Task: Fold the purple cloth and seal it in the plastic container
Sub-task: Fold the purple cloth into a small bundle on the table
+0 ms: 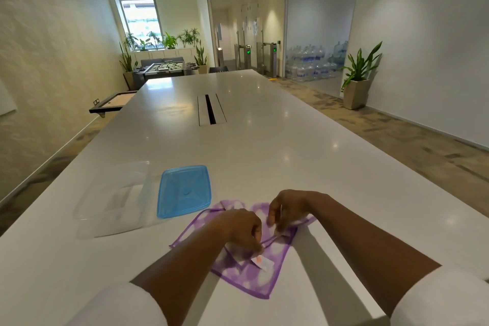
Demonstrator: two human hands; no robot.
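The purple cloth [254, 275], white-blotched with a dark purple hem, lies partly folded on the white table near its front edge. My left hand [242, 229] pinches a hemmed edge of it close to a small white tag [262, 262]. My right hand [287, 209] pinches the same edge a little farther back, fingers curled down onto the fabric. The clear plastic container [113, 201] stands open to the left. Its blue lid [184, 190] lies flat between the container and the cloth, touching the cloth's far corner.
The long white table [264, 145] stretches ahead with a cable slot [211, 113] in its middle. A small side shelf [113, 103] sticks out at the table's left. A potted plant [357, 82] stands on the floor at the right.
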